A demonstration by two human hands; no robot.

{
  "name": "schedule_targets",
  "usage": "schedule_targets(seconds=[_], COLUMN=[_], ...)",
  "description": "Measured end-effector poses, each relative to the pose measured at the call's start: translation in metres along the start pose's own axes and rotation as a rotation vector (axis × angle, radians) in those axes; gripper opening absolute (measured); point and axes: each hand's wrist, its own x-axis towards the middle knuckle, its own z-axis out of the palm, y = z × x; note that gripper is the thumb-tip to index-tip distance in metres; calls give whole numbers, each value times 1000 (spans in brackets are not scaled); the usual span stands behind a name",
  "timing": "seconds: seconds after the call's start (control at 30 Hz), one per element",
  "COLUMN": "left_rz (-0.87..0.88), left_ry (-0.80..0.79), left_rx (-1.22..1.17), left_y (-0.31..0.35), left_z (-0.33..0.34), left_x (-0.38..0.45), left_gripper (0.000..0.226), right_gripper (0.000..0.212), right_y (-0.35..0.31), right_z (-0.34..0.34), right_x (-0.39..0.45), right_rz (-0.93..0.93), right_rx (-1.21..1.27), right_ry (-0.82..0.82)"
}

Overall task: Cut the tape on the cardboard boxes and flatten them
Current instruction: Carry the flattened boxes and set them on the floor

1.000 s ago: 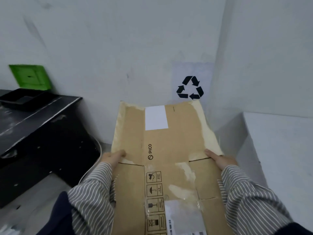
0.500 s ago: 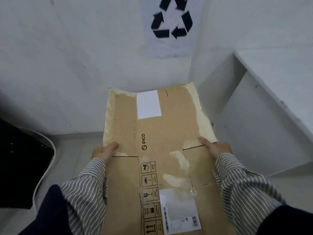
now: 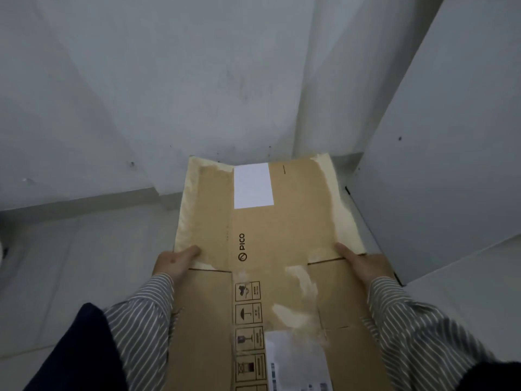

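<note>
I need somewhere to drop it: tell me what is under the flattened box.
Past the edges of the flattened box, pale floor and the wall base show. The floor straight beneath is covered by the cardboard. Left hand and right hand hold its sides.

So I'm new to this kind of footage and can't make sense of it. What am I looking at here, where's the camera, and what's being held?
There is no machine here: a person works with bare hands. The single picture comes from a camera worn on the person's head, looking forward and down, so you see their own arms in striped sleeves reaching out from the bottom of the view.

The left hand and the right hand each grip one side edge of a flattened cardboard box, held out in front of the body. The box bears the printed word PICO, a blank white label near its far end, and a shipping label near the person. Pale torn patches show where tape seems to have been pulled off.

Below and beyond is a grey floor in a corner of white walls.
</note>
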Motion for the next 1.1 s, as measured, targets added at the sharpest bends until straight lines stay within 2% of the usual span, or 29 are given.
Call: schedule_targets(seconds=[0.1, 0.27, 0.5, 0.63, 0.93, 1.1], left_rz=[7, 3, -8, -10, -11, 0], left_ry=[-17, -36, -74, -82, -93, -81], left_rx=[26, 45, 76, 80, 82, 72], left_y=[-22, -51, -73, -81, -85, -84], left_z=[30, 71, 107, 117, 120, 122], left_x=[30, 73, 111, 129, 150, 154], left_gripper=[42, 60, 64, 69, 80, 76], right_gripper=[83, 91, 87, 83, 91, 89], right_y=[29, 72, 108, 121, 122, 119], right_z=[18, 42, 63, 77, 89, 90], right_x=[31, 75, 112, 123, 128, 128], right_rz=[10, 42, 86, 101, 116, 113], right_rx=[18, 21, 5, 9, 21, 36], right_ry=[25, 29, 58, 85, 118, 139])
